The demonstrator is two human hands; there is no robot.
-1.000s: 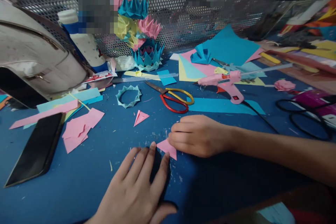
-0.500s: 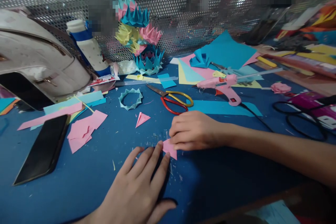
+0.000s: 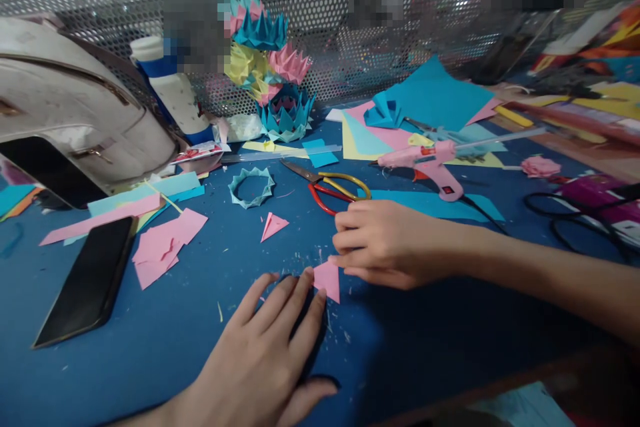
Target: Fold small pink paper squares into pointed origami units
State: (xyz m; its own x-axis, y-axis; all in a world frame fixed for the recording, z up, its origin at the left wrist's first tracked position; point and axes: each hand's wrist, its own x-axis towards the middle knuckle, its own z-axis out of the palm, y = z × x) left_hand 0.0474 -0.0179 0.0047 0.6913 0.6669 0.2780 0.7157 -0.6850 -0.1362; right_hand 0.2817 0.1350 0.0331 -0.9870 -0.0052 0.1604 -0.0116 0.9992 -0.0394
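Note:
A small folded piece of pink paper [image 3: 327, 280] lies on the blue tabletop between my two hands. My left hand [image 3: 265, 347] is open and palm down, its fingers stretched out, with two fingertips against the paper's left side. My right hand [image 3: 383, 243] is closed, fingers curled together, and its fingertips meet the paper's upper right corner. Beyond them sits a folded pink triangle [image 3: 273, 225]. Scissors [image 3: 320, 179] with red and yellow handles lie behind my right hand, and a light blue folded paper ring [image 3: 251, 188] is to their left.
A pink glue gun [image 3: 425, 163] with a black cord lies behind my right arm. At left are a phone [image 3: 87, 283], pink paper pieces [image 3: 167, 243] and a pale backpack [image 3: 85, 100]. A tower of folded paper flowers [image 3: 270, 70] stands at the back beside a bottle [image 3: 173, 90].
My right hand has drawn slightly back and to the right, so more of the pink paper's upper edge shows. My left fingers stay on the paper. The whole view has shifted a little.

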